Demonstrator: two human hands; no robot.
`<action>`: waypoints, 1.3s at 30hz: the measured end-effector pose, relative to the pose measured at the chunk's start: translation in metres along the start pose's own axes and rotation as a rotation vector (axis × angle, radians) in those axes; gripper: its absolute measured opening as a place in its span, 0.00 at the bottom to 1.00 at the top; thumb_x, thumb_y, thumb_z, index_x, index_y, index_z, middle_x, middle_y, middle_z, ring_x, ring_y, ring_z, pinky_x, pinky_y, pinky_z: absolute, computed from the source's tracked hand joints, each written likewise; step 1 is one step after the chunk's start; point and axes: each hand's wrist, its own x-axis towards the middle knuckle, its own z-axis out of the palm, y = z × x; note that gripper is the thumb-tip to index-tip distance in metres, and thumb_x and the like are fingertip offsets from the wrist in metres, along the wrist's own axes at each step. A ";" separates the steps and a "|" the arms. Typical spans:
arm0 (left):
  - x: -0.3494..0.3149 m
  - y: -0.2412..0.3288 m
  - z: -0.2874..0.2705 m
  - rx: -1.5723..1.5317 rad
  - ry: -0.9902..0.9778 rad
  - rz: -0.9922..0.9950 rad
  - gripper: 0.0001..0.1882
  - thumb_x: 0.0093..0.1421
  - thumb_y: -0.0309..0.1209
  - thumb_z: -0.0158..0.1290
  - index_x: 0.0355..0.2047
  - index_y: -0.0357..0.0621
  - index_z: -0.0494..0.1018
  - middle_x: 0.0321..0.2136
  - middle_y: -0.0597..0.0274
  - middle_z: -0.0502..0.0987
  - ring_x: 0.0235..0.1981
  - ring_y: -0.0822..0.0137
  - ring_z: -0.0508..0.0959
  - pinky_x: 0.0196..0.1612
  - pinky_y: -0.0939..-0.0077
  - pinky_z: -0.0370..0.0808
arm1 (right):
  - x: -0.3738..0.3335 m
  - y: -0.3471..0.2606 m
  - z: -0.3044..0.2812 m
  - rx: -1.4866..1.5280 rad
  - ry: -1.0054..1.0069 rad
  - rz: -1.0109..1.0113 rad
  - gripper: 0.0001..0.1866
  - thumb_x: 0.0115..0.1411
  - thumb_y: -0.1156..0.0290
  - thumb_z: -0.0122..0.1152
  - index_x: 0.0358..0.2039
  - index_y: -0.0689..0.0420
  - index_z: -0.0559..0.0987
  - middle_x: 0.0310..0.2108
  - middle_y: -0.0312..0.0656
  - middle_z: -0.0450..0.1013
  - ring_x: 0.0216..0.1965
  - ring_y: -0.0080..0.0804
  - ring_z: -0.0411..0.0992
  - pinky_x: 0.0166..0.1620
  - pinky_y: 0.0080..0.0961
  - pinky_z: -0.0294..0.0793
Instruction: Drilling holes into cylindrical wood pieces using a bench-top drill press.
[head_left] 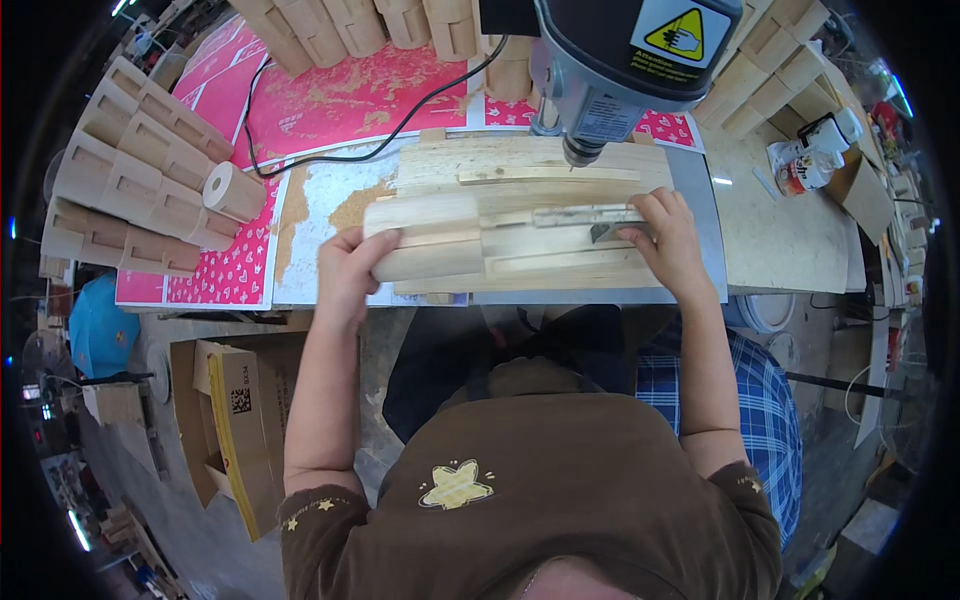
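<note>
My left hand (352, 262) is closed on the left end of a pale, rounded wooden block (425, 262), thumb on top. The block lies lengthwise over a wooden board jig (440, 160) with raised strips, and looks slightly smeared by motion. My right hand (662, 235) is closed at the right side, fingers and thumb around the end of a narrow grey-streaked bar (585, 217). Beside the thumb is a small dark metal piece (604, 232). Above the jig hangs a drill press head (610, 90), its chuck (582, 152) just beyond the bar.
Stacked wooden cylinders with slots (145, 160) stand at the left, others along the back and right. One short cylinder (233, 192) stands apart. A black cable (400, 130) crosses a pink, sawdust-strewn sheet (340, 100). A white container (800, 172) stands right; an open cardboard box (265, 400) sits below left.
</note>
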 end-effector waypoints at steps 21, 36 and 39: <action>0.012 -0.035 0.089 -0.311 -0.446 -0.141 0.23 0.58 0.42 0.55 0.40 0.29 0.72 0.27 0.64 0.73 0.29 0.78 0.72 0.32 0.83 0.69 | -0.005 -0.016 0.006 -0.016 0.037 -0.058 0.19 0.41 0.72 0.67 0.37 0.55 0.75 0.33 0.42 0.69 0.37 0.43 0.66 0.40 0.35 0.67; 0.048 -0.079 0.102 0.630 -0.004 0.693 0.33 0.35 0.40 0.67 0.45 0.50 0.74 0.32 0.65 0.72 0.39 0.63 0.71 0.44 0.64 0.57 | 0.031 -0.003 0.030 -0.060 0.104 -0.041 0.26 0.41 0.75 0.67 0.45 0.50 0.75 0.37 0.40 0.71 0.42 0.43 0.67 0.51 0.37 0.64; 0.049 -0.077 0.102 0.688 -0.020 0.683 0.31 0.36 0.41 0.67 0.45 0.51 0.74 0.28 0.68 0.72 0.38 0.64 0.70 0.45 0.64 0.56 | 0.035 0.005 0.017 0.246 0.138 -0.100 0.25 0.45 0.77 0.66 0.46 0.54 0.73 0.41 0.40 0.71 0.44 0.39 0.68 0.53 0.34 0.64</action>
